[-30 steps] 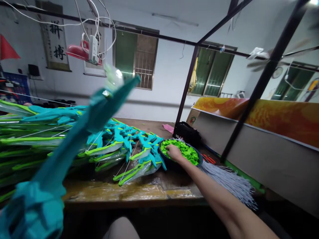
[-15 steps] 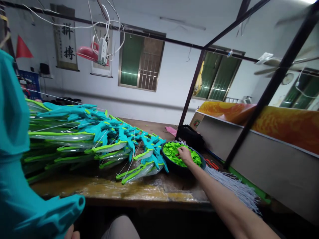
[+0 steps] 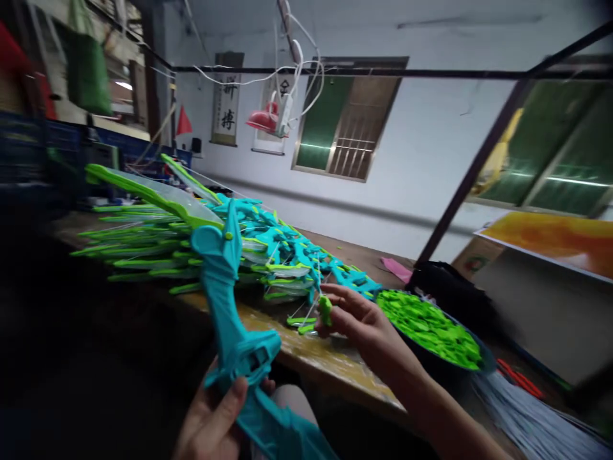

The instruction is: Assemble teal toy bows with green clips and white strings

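My left hand (image 3: 213, 415) is wrapped round the grip of a teal plastic toy bow (image 3: 223, 300), tilted in front of me. A bright green limb (image 3: 143, 188) with a clear sheet joins its upper end; the lower end runs out of the frame. Between the fingertips of my right hand (image 3: 366, 322) is a small green plastic piece (image 3: 325, 309), just right of the bow and apart from it. To that hand's right stands a dark basin (image 3: 489, 367) full of similar green pieces (image 3: 426, 326). Finished-looking teal and green bows (image 3: 287, 246) lie piled behind both hands.
The wooden table (image 3: 330, 364) has a shiny front edge. At the right lie grey-white strings (image 3: 536, 415) and red-handled tools (image 3: 520, 378). A black bag (image 3: 450, 291) sits behind the basin. Above hang a red lamp (image 3: 263, 119) and a power strip (image 3: 286, 112).
My right hand has come out of the basin and moved left with a small green piece. The bow has moved rightward within the view, its grip and left hand now showing. The view has turned left.
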`<action>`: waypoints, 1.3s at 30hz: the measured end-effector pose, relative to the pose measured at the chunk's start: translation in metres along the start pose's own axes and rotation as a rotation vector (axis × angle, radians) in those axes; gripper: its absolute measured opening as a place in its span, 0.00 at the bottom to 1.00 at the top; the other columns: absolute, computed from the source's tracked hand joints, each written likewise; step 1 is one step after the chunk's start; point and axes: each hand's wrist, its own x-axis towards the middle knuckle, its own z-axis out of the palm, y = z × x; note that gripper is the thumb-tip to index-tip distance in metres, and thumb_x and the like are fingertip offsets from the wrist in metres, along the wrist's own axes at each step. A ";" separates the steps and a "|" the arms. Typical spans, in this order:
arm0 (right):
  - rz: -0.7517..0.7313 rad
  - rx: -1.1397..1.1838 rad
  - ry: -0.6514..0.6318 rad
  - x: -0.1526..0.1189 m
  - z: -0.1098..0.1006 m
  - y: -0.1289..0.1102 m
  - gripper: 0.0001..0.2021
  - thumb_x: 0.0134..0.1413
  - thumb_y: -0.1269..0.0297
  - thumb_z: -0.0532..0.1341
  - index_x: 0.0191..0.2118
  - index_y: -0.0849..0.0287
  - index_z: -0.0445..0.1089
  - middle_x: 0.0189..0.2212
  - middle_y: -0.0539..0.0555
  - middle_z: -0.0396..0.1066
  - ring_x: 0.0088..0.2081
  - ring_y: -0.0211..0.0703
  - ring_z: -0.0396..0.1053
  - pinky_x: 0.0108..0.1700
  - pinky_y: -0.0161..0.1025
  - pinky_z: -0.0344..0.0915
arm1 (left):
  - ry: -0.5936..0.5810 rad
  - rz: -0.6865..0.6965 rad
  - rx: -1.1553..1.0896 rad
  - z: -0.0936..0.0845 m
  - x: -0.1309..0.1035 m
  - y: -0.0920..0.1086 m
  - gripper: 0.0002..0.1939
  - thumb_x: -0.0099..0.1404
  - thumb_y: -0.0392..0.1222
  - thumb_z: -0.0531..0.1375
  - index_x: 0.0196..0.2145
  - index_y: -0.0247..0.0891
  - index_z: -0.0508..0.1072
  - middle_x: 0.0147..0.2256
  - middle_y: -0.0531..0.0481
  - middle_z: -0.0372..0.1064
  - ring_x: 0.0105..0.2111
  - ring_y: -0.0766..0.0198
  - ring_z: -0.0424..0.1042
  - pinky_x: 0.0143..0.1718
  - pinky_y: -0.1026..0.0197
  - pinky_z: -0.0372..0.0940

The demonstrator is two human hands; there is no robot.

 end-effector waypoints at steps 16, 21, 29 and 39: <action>-0.533 -0.563 -0.386 -0.011 0.114 -0.005 0.07 0.67 0.68 0.60 0.39 0.56 0.77 0.36 0.54 0.72 0.32 0.38 0.72 0.32 0.32 0.69 | -0.130 0.098 0.074 -0.011 -0.010 0.025 0.29 0.57 0.48 0.73 0.54 0.39 0.72 0.41 0.43 0.82 0.44 0.52 0.80 0.46 0.59 0.73; -0.758 -0.734 -0.358 -0.012 0.116 -0.007 0.09 0.67 0.73 0.58 0.42 0.56 0.75 0.36 0.56 0.74 0.36 0.43 0.69 0.36 0.37 0.68 | -0.143 0.132 0.175 -0.016 -0.008 0.033 0.28 0.58 0.51 0.72 0.53 0.38 0.73 0.45 0.43 0.80 0.46 0.52 0.78 0.48 0.59 0.71; -0.618 -0.620 -0.211 -0.014 0.119 0.005 0.07 0.61 0.72 0.62 0.42 0.53 0.73 0.45 0.57 0.68 0.44 0.47 0.68 0.41 0.41 0.70 | -0.027 0.152 0.128 -0.011 -0.007 0.022 0.32 0.54 0.51 0.74 0.52 0.39 0.70 0.37 0.47 0.80 0.40 0.53 0.79 0.41 0.59 0.71; 0.359 0.216 -0.404 -0.004 0.118 0.015 0.31 0.32 0.55 0.81 0.40 0.61 0.68 0.28 0.50 0.75 0.27 0.41 0.73 0.32 0.38 0.70 | 0.166 0.415 0.488 -0.011 -0.016 0.016 0.29 0.52 0.59 0.72 0.44 0.37 0.73 0.28 0.49 0.78 0.27 0.58 0.76 0.30 0.63 0.69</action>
